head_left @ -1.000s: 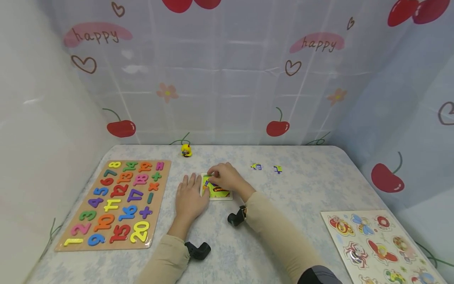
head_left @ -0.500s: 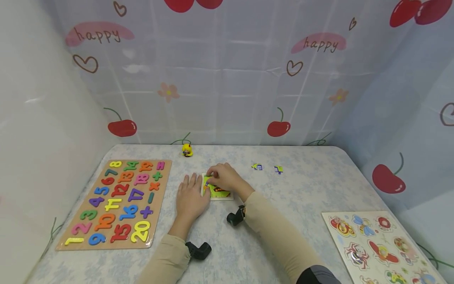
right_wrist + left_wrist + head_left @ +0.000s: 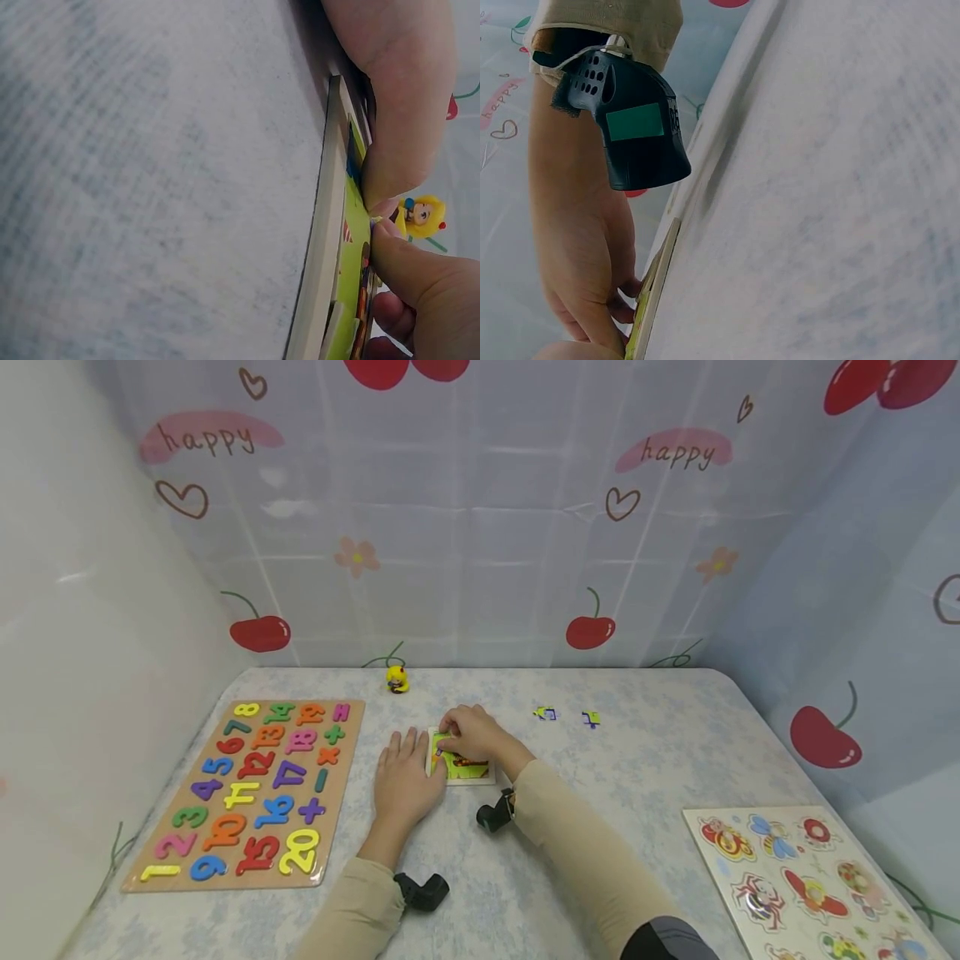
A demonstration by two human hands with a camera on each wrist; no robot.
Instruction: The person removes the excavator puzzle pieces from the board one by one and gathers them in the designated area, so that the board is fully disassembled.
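Observation:
A small green-yellow jigsaw puzzle (image 3: 467,774) in a pale frame lies flat on the table between both hands. My left hand (image 3: 406,782) lies beside its left edge with fingers straight, the thumb reaching onto it. Over the upper part is my right hand (image 3: 480,735), pinching a small puzzle piece (image 3: 376,220) against the board. That piece is mostly hidden by fingertips; in the right wrist view the left thumb (image 3: 405,142) comes close to it. The left wrist view shows the right hand (image 3: 585,255) bent over the frame. Two loose puzzle pieces (image 3: 545,714) lie farther right.
A number board (image 3: 247,802) with coloured digits occupies the left side. At the front right lies a white board with insect pictures (image 3: 806,881). A small yellow figurine (image 3: 397,679) stands near the back edge. A patterned curtain (image 3: 480,527) hangs behind the table.
The right fingers have shifted slightly at the puzzle's upper left, and less of the purple-and-white part shows there. The left hand stays in place. The loose pieces have not moved.

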